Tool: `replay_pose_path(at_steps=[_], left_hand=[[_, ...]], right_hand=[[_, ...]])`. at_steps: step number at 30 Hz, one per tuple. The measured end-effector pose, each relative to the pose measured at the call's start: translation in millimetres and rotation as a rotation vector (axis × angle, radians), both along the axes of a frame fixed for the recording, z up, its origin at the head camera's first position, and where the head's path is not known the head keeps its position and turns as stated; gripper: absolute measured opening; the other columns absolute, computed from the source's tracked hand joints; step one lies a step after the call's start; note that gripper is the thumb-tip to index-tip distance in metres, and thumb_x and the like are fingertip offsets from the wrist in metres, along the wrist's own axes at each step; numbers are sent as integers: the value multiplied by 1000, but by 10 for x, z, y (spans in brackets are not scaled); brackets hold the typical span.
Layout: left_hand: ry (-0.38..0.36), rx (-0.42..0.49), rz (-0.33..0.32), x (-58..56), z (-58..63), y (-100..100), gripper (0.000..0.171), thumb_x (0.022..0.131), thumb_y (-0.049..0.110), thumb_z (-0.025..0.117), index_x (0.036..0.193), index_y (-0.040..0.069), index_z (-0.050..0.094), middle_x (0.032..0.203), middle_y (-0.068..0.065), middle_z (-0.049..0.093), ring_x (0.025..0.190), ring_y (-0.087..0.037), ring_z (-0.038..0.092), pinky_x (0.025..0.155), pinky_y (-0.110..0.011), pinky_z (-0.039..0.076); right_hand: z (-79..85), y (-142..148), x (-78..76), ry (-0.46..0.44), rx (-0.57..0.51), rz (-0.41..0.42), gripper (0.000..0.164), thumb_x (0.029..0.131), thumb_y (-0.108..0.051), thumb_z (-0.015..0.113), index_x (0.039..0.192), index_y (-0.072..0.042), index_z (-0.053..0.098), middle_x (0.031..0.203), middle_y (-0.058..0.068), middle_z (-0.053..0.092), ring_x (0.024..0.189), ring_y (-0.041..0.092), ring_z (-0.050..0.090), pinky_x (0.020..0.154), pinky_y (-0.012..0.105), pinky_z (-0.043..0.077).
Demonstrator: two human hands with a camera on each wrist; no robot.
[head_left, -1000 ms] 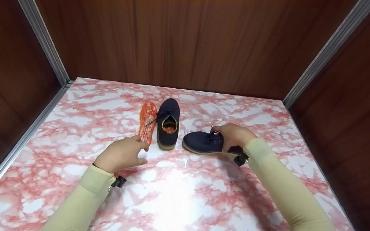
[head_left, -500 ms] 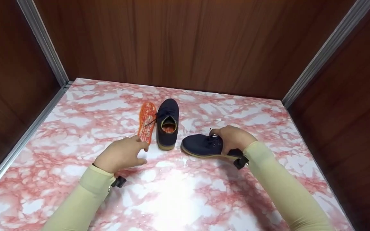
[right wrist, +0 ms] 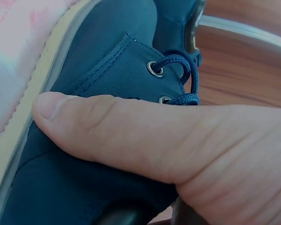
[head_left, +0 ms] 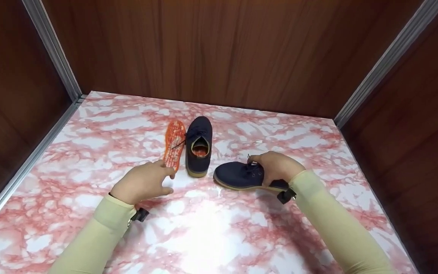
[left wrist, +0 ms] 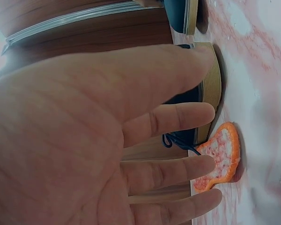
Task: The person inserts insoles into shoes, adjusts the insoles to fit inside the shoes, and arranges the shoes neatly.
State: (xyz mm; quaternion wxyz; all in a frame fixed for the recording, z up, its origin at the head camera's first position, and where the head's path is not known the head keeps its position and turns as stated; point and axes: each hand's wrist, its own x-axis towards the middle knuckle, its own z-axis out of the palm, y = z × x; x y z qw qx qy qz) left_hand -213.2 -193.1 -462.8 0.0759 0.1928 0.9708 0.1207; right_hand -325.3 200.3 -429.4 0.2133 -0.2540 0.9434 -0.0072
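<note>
Head view: right grip (head_left: 278,166) clasps a navy shoe (head_left: 231,174), left grip (head_left: 143,182) holds nothing

Both forearms, in pale yellow sleeves (head_left: 89,243), reach in from the near left and near right over a red-and-white bench (head_left: 158,243). The right wrist bends inward so that the hand arches over the middle of the shoe, whose toe points left. Its thumb (right wrist: 112,133) lies across the shoe's near side, the tip at the sole's edge; the other fingers are mostly hidden, and whether the heel is lifted cannot be told.

The left hand is relaxed, back up, thumb spread to the right. Seen from the left wrist, its fingers (left wrist: 178,117) are nearly straight and spaced apart. They overlap the near end of an orange insole (head_left: 174,140); contact is uncertain. Just right of the insole, a second shoe (head_left: 199,165) stands toe-far, its loose lace (head_left: 179,145) across the insole.
</note>
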Motion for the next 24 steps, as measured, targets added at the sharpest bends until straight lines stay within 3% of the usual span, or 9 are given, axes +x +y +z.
replay_pose_path(at_steps=[8,24], left_hand=[[17,28,-2,6,-4,12,37,92,34,83,124,16,76,125,-7,71,97,-30,74,82,-53,59],[6,-5,3,23,11,11,38,94,36,82,126,17,76,128,-9,71,96,-31,74,81,-54,60]], right_hand=[[-2,-17,67,2,19,12,89,74,-13,97,154,-27,60,138,17,74,125,34,69,105,53,57],[-21,-63,224,-2,1,29,87,73,-12,99,151,-26,63,138,14,75,122,30,70,104,51,56]])
